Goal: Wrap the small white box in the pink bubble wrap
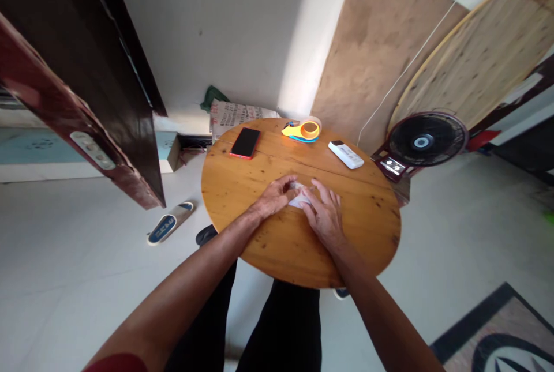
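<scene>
A small piece of white paper (298,202) lies on the round wooden table (268,245), partly covered by my fingers. My left hand (276,194) holds its left side between curled fingers and thumb. From the right, my right hand (325,210) grips the same piece with thumb and index finger, the other fingers bent and a little apart. Whether the paper is folded I cannot tell. Beyond the hands is an orange tape dispenser (294,130) with a roll of tape. A phone with a red edge (245,142) rests at the far left of the tabletop.
A white handheld device, perhaps a remote or power bank (345,154), lies at the table's far right. A black fan (426,139) stands to the right, near a large round board (480,43). On the left are a dark door (95,89) and a slipper (170,223).
</scene>
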`<state>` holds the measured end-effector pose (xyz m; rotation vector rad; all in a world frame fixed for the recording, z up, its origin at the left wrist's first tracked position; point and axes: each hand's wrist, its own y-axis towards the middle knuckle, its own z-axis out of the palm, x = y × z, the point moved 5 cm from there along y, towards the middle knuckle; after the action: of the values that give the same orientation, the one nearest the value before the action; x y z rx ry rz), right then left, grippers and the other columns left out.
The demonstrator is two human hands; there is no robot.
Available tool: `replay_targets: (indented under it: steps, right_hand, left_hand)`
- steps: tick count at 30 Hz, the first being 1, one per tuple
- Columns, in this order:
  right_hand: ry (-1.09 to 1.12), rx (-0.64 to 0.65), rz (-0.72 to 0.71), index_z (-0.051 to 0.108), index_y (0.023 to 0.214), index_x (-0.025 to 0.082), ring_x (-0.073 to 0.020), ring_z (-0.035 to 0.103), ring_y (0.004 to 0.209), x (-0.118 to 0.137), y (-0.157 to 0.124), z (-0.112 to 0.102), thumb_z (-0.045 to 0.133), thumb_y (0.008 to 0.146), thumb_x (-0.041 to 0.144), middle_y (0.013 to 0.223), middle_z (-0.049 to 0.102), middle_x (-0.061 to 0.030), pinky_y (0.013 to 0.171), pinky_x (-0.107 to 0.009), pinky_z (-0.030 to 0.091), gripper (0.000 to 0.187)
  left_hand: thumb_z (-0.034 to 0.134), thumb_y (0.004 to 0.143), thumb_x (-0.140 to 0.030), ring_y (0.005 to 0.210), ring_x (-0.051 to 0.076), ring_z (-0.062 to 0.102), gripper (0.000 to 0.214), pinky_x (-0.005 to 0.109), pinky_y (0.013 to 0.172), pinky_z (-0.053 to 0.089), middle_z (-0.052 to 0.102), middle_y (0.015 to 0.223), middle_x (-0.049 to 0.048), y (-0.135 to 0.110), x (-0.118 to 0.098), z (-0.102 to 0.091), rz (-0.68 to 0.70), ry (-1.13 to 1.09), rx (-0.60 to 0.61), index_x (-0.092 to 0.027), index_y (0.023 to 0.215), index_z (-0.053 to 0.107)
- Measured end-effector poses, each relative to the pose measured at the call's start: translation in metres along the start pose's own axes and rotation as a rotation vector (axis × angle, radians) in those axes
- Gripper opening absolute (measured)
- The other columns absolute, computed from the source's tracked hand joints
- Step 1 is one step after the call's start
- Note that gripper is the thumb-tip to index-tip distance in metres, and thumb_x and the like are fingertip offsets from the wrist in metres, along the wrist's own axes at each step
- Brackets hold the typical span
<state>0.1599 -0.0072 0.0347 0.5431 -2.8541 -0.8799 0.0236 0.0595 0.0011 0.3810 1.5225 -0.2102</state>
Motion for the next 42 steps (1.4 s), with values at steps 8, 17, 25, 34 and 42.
replay_targets:
  steps: [8, 17, 25, 34, 42]
  right_hand:
    - [-0.031, -0.048, -0.022, 0.065, 0.115, 0.023, -0.0266, 0.053, 0.104, 0.004, -0.001, -0.002, 0.052, 0.090, 0.032, 0.135, 0.052, -0.0105, 0.086, -0.040, 0.039, 0.029]
    - [0.200, -0.131, 0.093, 0.050, 0.124, 0.019, -0.0278, 0.049, 0.122, 0.000, -0.004, -0.009, 0.057, 0.083, 0.035, 0.136, 0.050, -0.0136, 0.097, -0.042, 0.036, 0.044]
    - [0.132, -0.046, 0.059, 0.057, 0.120, 0.021, -0.0262, 0.053, 0.114, 0.002, -0.004, -0.005, 0.053, 0.086, 0.030, 0.138, 0.048, -0.0106, 0.093, -0.040, 0.038, 0.036]
    - [0.088, -0.032, 0.041, 0.061, 0.114, 0.021, -0.0256, 0.054, 0.110, 0.004, -0.003, -0.006, 0.050, 0.089, 0.030, 0.134, 0.053, -0.0099, 0.092, -0.040, 0.037, 0.029]
    - [0.123, -0.021, 0.044, 0.060, 0.114, 0.022, -0.0253, 0.053, 0.114, 0.005, -0.003, -0.007, 0.050, 0.088, 0.027, 0.136, 0.051, -0.0097, 0.094, -0.040, 0.036, 0.029]
  left_hand:
    - [0.058, 0.085, -0.037, 0.122, 0.024, 0.048, 0.031, 0.038, 0.103, 0.041, 0.052, 0.130, 0.0112, -0.005, -0.018, 0.004, 0.277, 0.167, 0.036, -0.019, 0.107, 0.070]
    - [0.056, 0.084, -0.023, 0.130, 0.026, 0.042, 0.021, 0.038, 0.101, 0.043, 0.051, 0.131, 0.0118, -0.006, -0.018, 0.004, 0.213, 0.221, 0.052, -0.017, 0.096, 0.073]
    - [0.060, 0.081, -0.021, 0.125, 0.023, 0.046, 0.014, 0.034, 0.100, 0.042, 0.056, 0.123, 0.0092, -0.008, -0.021, 0.004, 0.202, 0.151, 0.017, -0.017, 0.088, 0.072]
    - [0.067, 0.076, -0.041, 0.076, 0.012, 0.058, 0.029, 0.025, 0.074, 0.047, 0.061, 0.099, 0.0046, -0.006, -0.015, 0.004, 0.145, -0.038, 0.037, -0.015, 0.089, 0.062]
    - [0.063, 0.080, -0.036, 0.116, 0.022, 0.050, 0.020, 0.032, 0.094, 0.043, 0.057, 0.119, 0.0077, -0.007, -0.017, 0.002, 0.205, 0.112, 0.038, -0.018, 0.088, 0.069]
